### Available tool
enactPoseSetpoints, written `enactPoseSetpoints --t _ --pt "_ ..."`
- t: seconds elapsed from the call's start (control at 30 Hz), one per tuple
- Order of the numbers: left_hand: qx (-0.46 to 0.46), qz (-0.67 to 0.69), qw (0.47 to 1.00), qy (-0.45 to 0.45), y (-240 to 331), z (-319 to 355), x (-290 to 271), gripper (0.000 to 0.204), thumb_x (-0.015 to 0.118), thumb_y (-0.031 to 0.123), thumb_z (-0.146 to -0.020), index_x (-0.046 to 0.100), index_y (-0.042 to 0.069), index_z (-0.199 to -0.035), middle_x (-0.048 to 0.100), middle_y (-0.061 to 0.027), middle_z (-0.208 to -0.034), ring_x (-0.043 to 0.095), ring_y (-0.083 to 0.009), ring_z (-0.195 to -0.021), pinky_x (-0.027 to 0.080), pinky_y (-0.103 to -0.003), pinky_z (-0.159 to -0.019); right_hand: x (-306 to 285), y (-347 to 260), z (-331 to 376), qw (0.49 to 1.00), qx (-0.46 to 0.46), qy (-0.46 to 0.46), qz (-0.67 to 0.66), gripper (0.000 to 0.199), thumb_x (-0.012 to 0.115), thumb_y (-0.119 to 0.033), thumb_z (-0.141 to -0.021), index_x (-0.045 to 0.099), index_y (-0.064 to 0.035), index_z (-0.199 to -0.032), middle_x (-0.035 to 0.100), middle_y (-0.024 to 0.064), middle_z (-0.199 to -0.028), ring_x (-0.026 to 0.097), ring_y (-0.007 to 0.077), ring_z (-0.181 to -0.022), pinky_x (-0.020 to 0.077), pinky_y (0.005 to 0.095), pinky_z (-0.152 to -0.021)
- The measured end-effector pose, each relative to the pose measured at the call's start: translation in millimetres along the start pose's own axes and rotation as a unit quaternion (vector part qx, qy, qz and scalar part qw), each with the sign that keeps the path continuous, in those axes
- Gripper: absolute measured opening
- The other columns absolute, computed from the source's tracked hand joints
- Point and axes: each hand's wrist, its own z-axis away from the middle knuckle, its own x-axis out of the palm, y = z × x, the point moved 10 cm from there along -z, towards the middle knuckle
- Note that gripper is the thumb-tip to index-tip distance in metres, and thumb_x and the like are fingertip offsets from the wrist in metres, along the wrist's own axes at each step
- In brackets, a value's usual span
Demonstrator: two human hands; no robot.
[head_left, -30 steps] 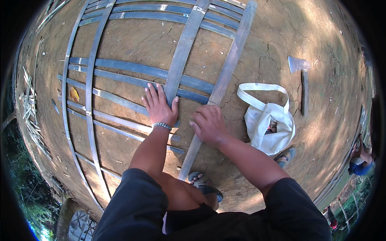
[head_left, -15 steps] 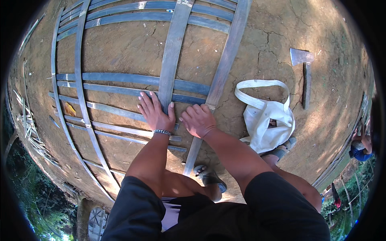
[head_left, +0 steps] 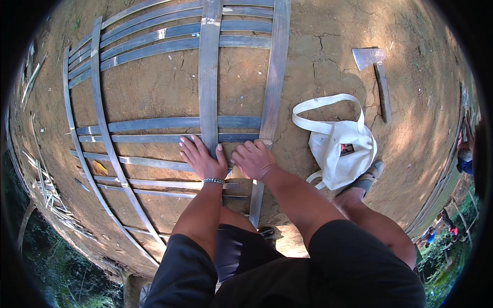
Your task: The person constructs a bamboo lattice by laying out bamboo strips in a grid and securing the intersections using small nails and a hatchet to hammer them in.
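A lattice of flat, dark grey strips, which look like split bamboo, lies on the ground. My left hand [head_left: 207,163] is open, its fingers spread across the lower part of a wide lengthwise strip [head_left: 208,77] and the crosswise strip [head_left: 154,138] beside it. My right hand [head_left: 253,161] is closed, with curled fingers resting over the outer right lengthwise strip [head_left: 277,66]. Whatever those fingers grip is hidden under them. Between my hands, the end of a lower crosswise strip is partly covered. Two narrower lengthwise strips [head_left: 97,77] run along the lattice's left side.
To the right of my hands sits a white cloth bag [head_left: 341,149] with a looped handle. Beyond it lies an axe [head_left: 382,92] with a wooden handle. Loose thin sticks [head_left: 49,190] are piled at far left. Other people [head_left: 465,154] are at the right edge.
My view has shifted, so the lattice's upper part shows lower in the picture. My left foot is now mostly hidden. Both hands keep nearly the same places on the strips.
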Motion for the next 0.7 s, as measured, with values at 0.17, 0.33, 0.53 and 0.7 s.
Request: enactPoseSetpoints --t 0.17,0.33,0.53,0.7 --pt "-0.001 -0.005 1.0 0.014 1.8 1.1 -1.2 0.084 0.052 0.05 -0.1 0.027 -0.003 -0.16 0.015 -0.0323 -0.168 0.016 -0.0493 -0.156 0.011 -0.059 -0.126 4.8 2.3 1.6 1.0 0.012 -0.007 -0.011 0.017 0.065 -0.035 -0.092 0.061 -0.0193 -0.09 0.056 -0.0004 -0.091 0.055 0.0195 -0.094 0.0401 0.0389 -0.084" --pt "0.0 -0.007 1.0 0.025 0.4 0.2 0.5 0.084 0.053 0.05 -0.1 0.028 -0.002 -0.161 0.015 -0.0305 -0.169 0.016 -0.048 -0.156 0.013 -0.059 -0.126 9.1 2.7 2.1 0.999 0.025 -0.02 0.005 0.016 0.063 -0.036 -0.094 0.063 -0.0198 -0.093 0.059 -0.0004 -0.095 0.056 0.0195 -0.099 0.04 0.0389 -0.088" --pt "-0.006 -0.013 1.0 0.028 -4.3 4.8 1.1 0.083 0.054 0.05 -0.1 0.028 0.001 -0.162 0.016 -0.028 -0.17 0.018 -0.0461 -0.157 0.016 -0.058 -0.126 10.6 -0.2 3.7 0.999 0.033 -0.031 0.016 0.017 0.063 -0.037 -0.094 0.065 -0.0202 -0.094 0.06 -0.0013 -0.096 0.057 0.0188 -0.101 0.0403 0.0385 -0.09" --pt "-0.002 -0.003 1.0 0.021 -1.7 5.8 4.5 0.083 0.054 0.051 -0.099 0.03 0.0 -0.161 0.017 -0.0293 -0.169 0.017 -0.0468 -0.157 0.015 -0.059 -0.125 10.6 1.4 7.4 0.999 0.035 -0.028 0.027 0.018 0.064 -0.038 -0.093 0.065 -0.0201 -0.092 0.059 -0.002 -0.094 0.057 0.019 -0.099 0.0405 0.0388 -0.089"
